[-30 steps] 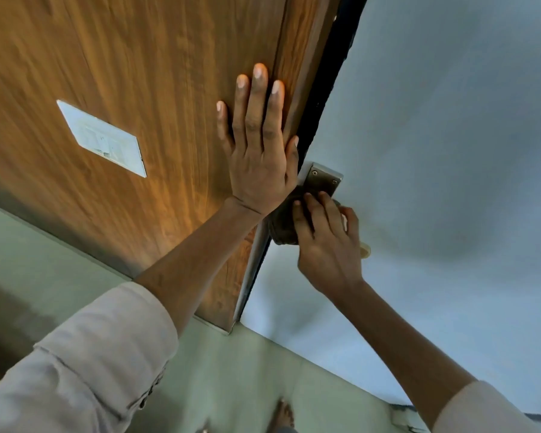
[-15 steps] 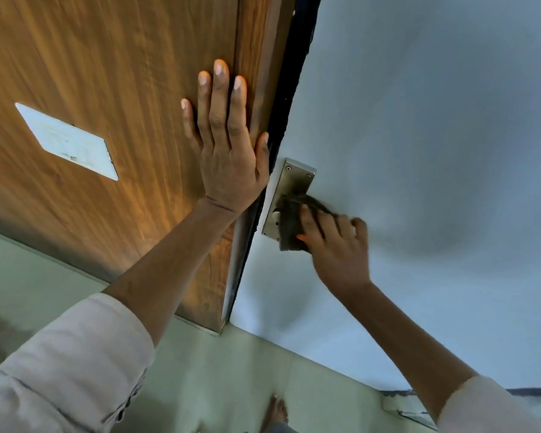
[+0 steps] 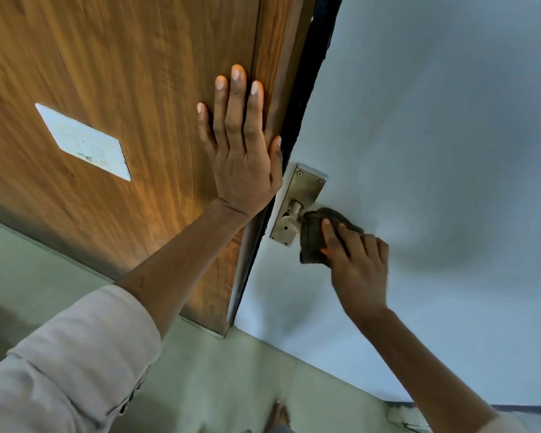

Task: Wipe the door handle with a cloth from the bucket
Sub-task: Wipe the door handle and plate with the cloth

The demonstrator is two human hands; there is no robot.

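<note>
Curled around a dark cloth (image 3: pixel 314 242), the right hand (image 3: pixel 358 264) presses it over the door handle (image 3: pixel 291 214) on its metal plate (image 3: pixel 305 189). Left hand (image 3: pixel 244 160) lies flat, fingers spread, on the wooden door (image 3: pixel 122 73).

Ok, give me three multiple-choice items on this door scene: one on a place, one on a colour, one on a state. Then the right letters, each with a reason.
1. Where does the left hand rest?
A. flat on the wooden door
B. on the handle
C. on the floor

2. What colour is the cloth?
A. white
B. dark grey-brown
C. bright red

3. What is the right hand doing?
A. hanging empty
B. pressing the wall
C. gripping the cloth at the door handle

Answers:
1 A: palm and fingers lie spread on the wood.
2 B: the cloth looks dark beside the metal plate.
3 C: the fingers are closed round it beside the handle.
</note>
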